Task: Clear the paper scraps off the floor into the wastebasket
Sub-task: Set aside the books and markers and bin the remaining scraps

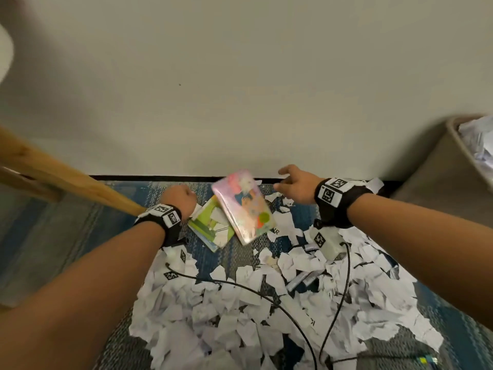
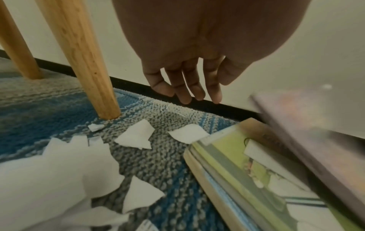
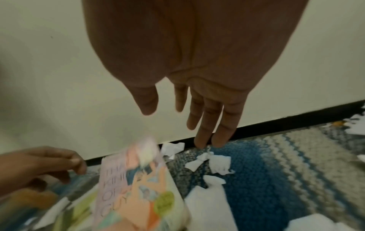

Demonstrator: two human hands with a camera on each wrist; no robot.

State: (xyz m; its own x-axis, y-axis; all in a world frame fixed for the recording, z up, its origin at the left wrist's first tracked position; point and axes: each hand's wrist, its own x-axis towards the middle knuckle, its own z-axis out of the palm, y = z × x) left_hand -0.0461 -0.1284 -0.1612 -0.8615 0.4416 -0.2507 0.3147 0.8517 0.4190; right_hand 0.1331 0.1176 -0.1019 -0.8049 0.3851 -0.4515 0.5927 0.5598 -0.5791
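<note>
Torn white paper scraps cover the blue and grey rug, thickest toward me. The grey wastebasket stands at the far right with paper inside. A pink book, blurred, lies tilted across a green book near the wall. My left hand hovers just left of the books; its fingers hang loosely and hold nothing. My right hand is right of the pink book with straight, spread fingers, also holding nothing. Small scraps lie below it.
A wooden furniture leg slants in from the left and stands on the rug close to my left hand. Black cables run over the paper pile, and a white device hangs under my right wrist. The wall's black baseboard borders the rug.
</note>
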